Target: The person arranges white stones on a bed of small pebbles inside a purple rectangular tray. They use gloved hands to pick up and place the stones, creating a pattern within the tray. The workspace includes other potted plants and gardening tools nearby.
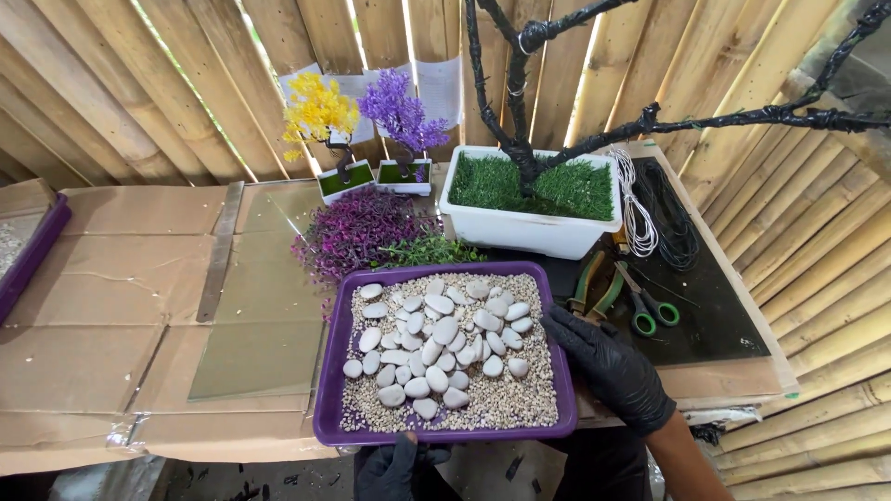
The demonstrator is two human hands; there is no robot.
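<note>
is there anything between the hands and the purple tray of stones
Nothing visible. The right hand in a black glove rests against the right rim of the purple tray, and the left hand is at its near edge. The white stones lie inside the tray, uncovered.

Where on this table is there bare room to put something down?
The widest free patch is the cardboard left of the glass pane, up to the purple box edge at far left. It is crowded right of the purple tray: white planter, wire coils, scissors, with the right hand beside them.
</note>
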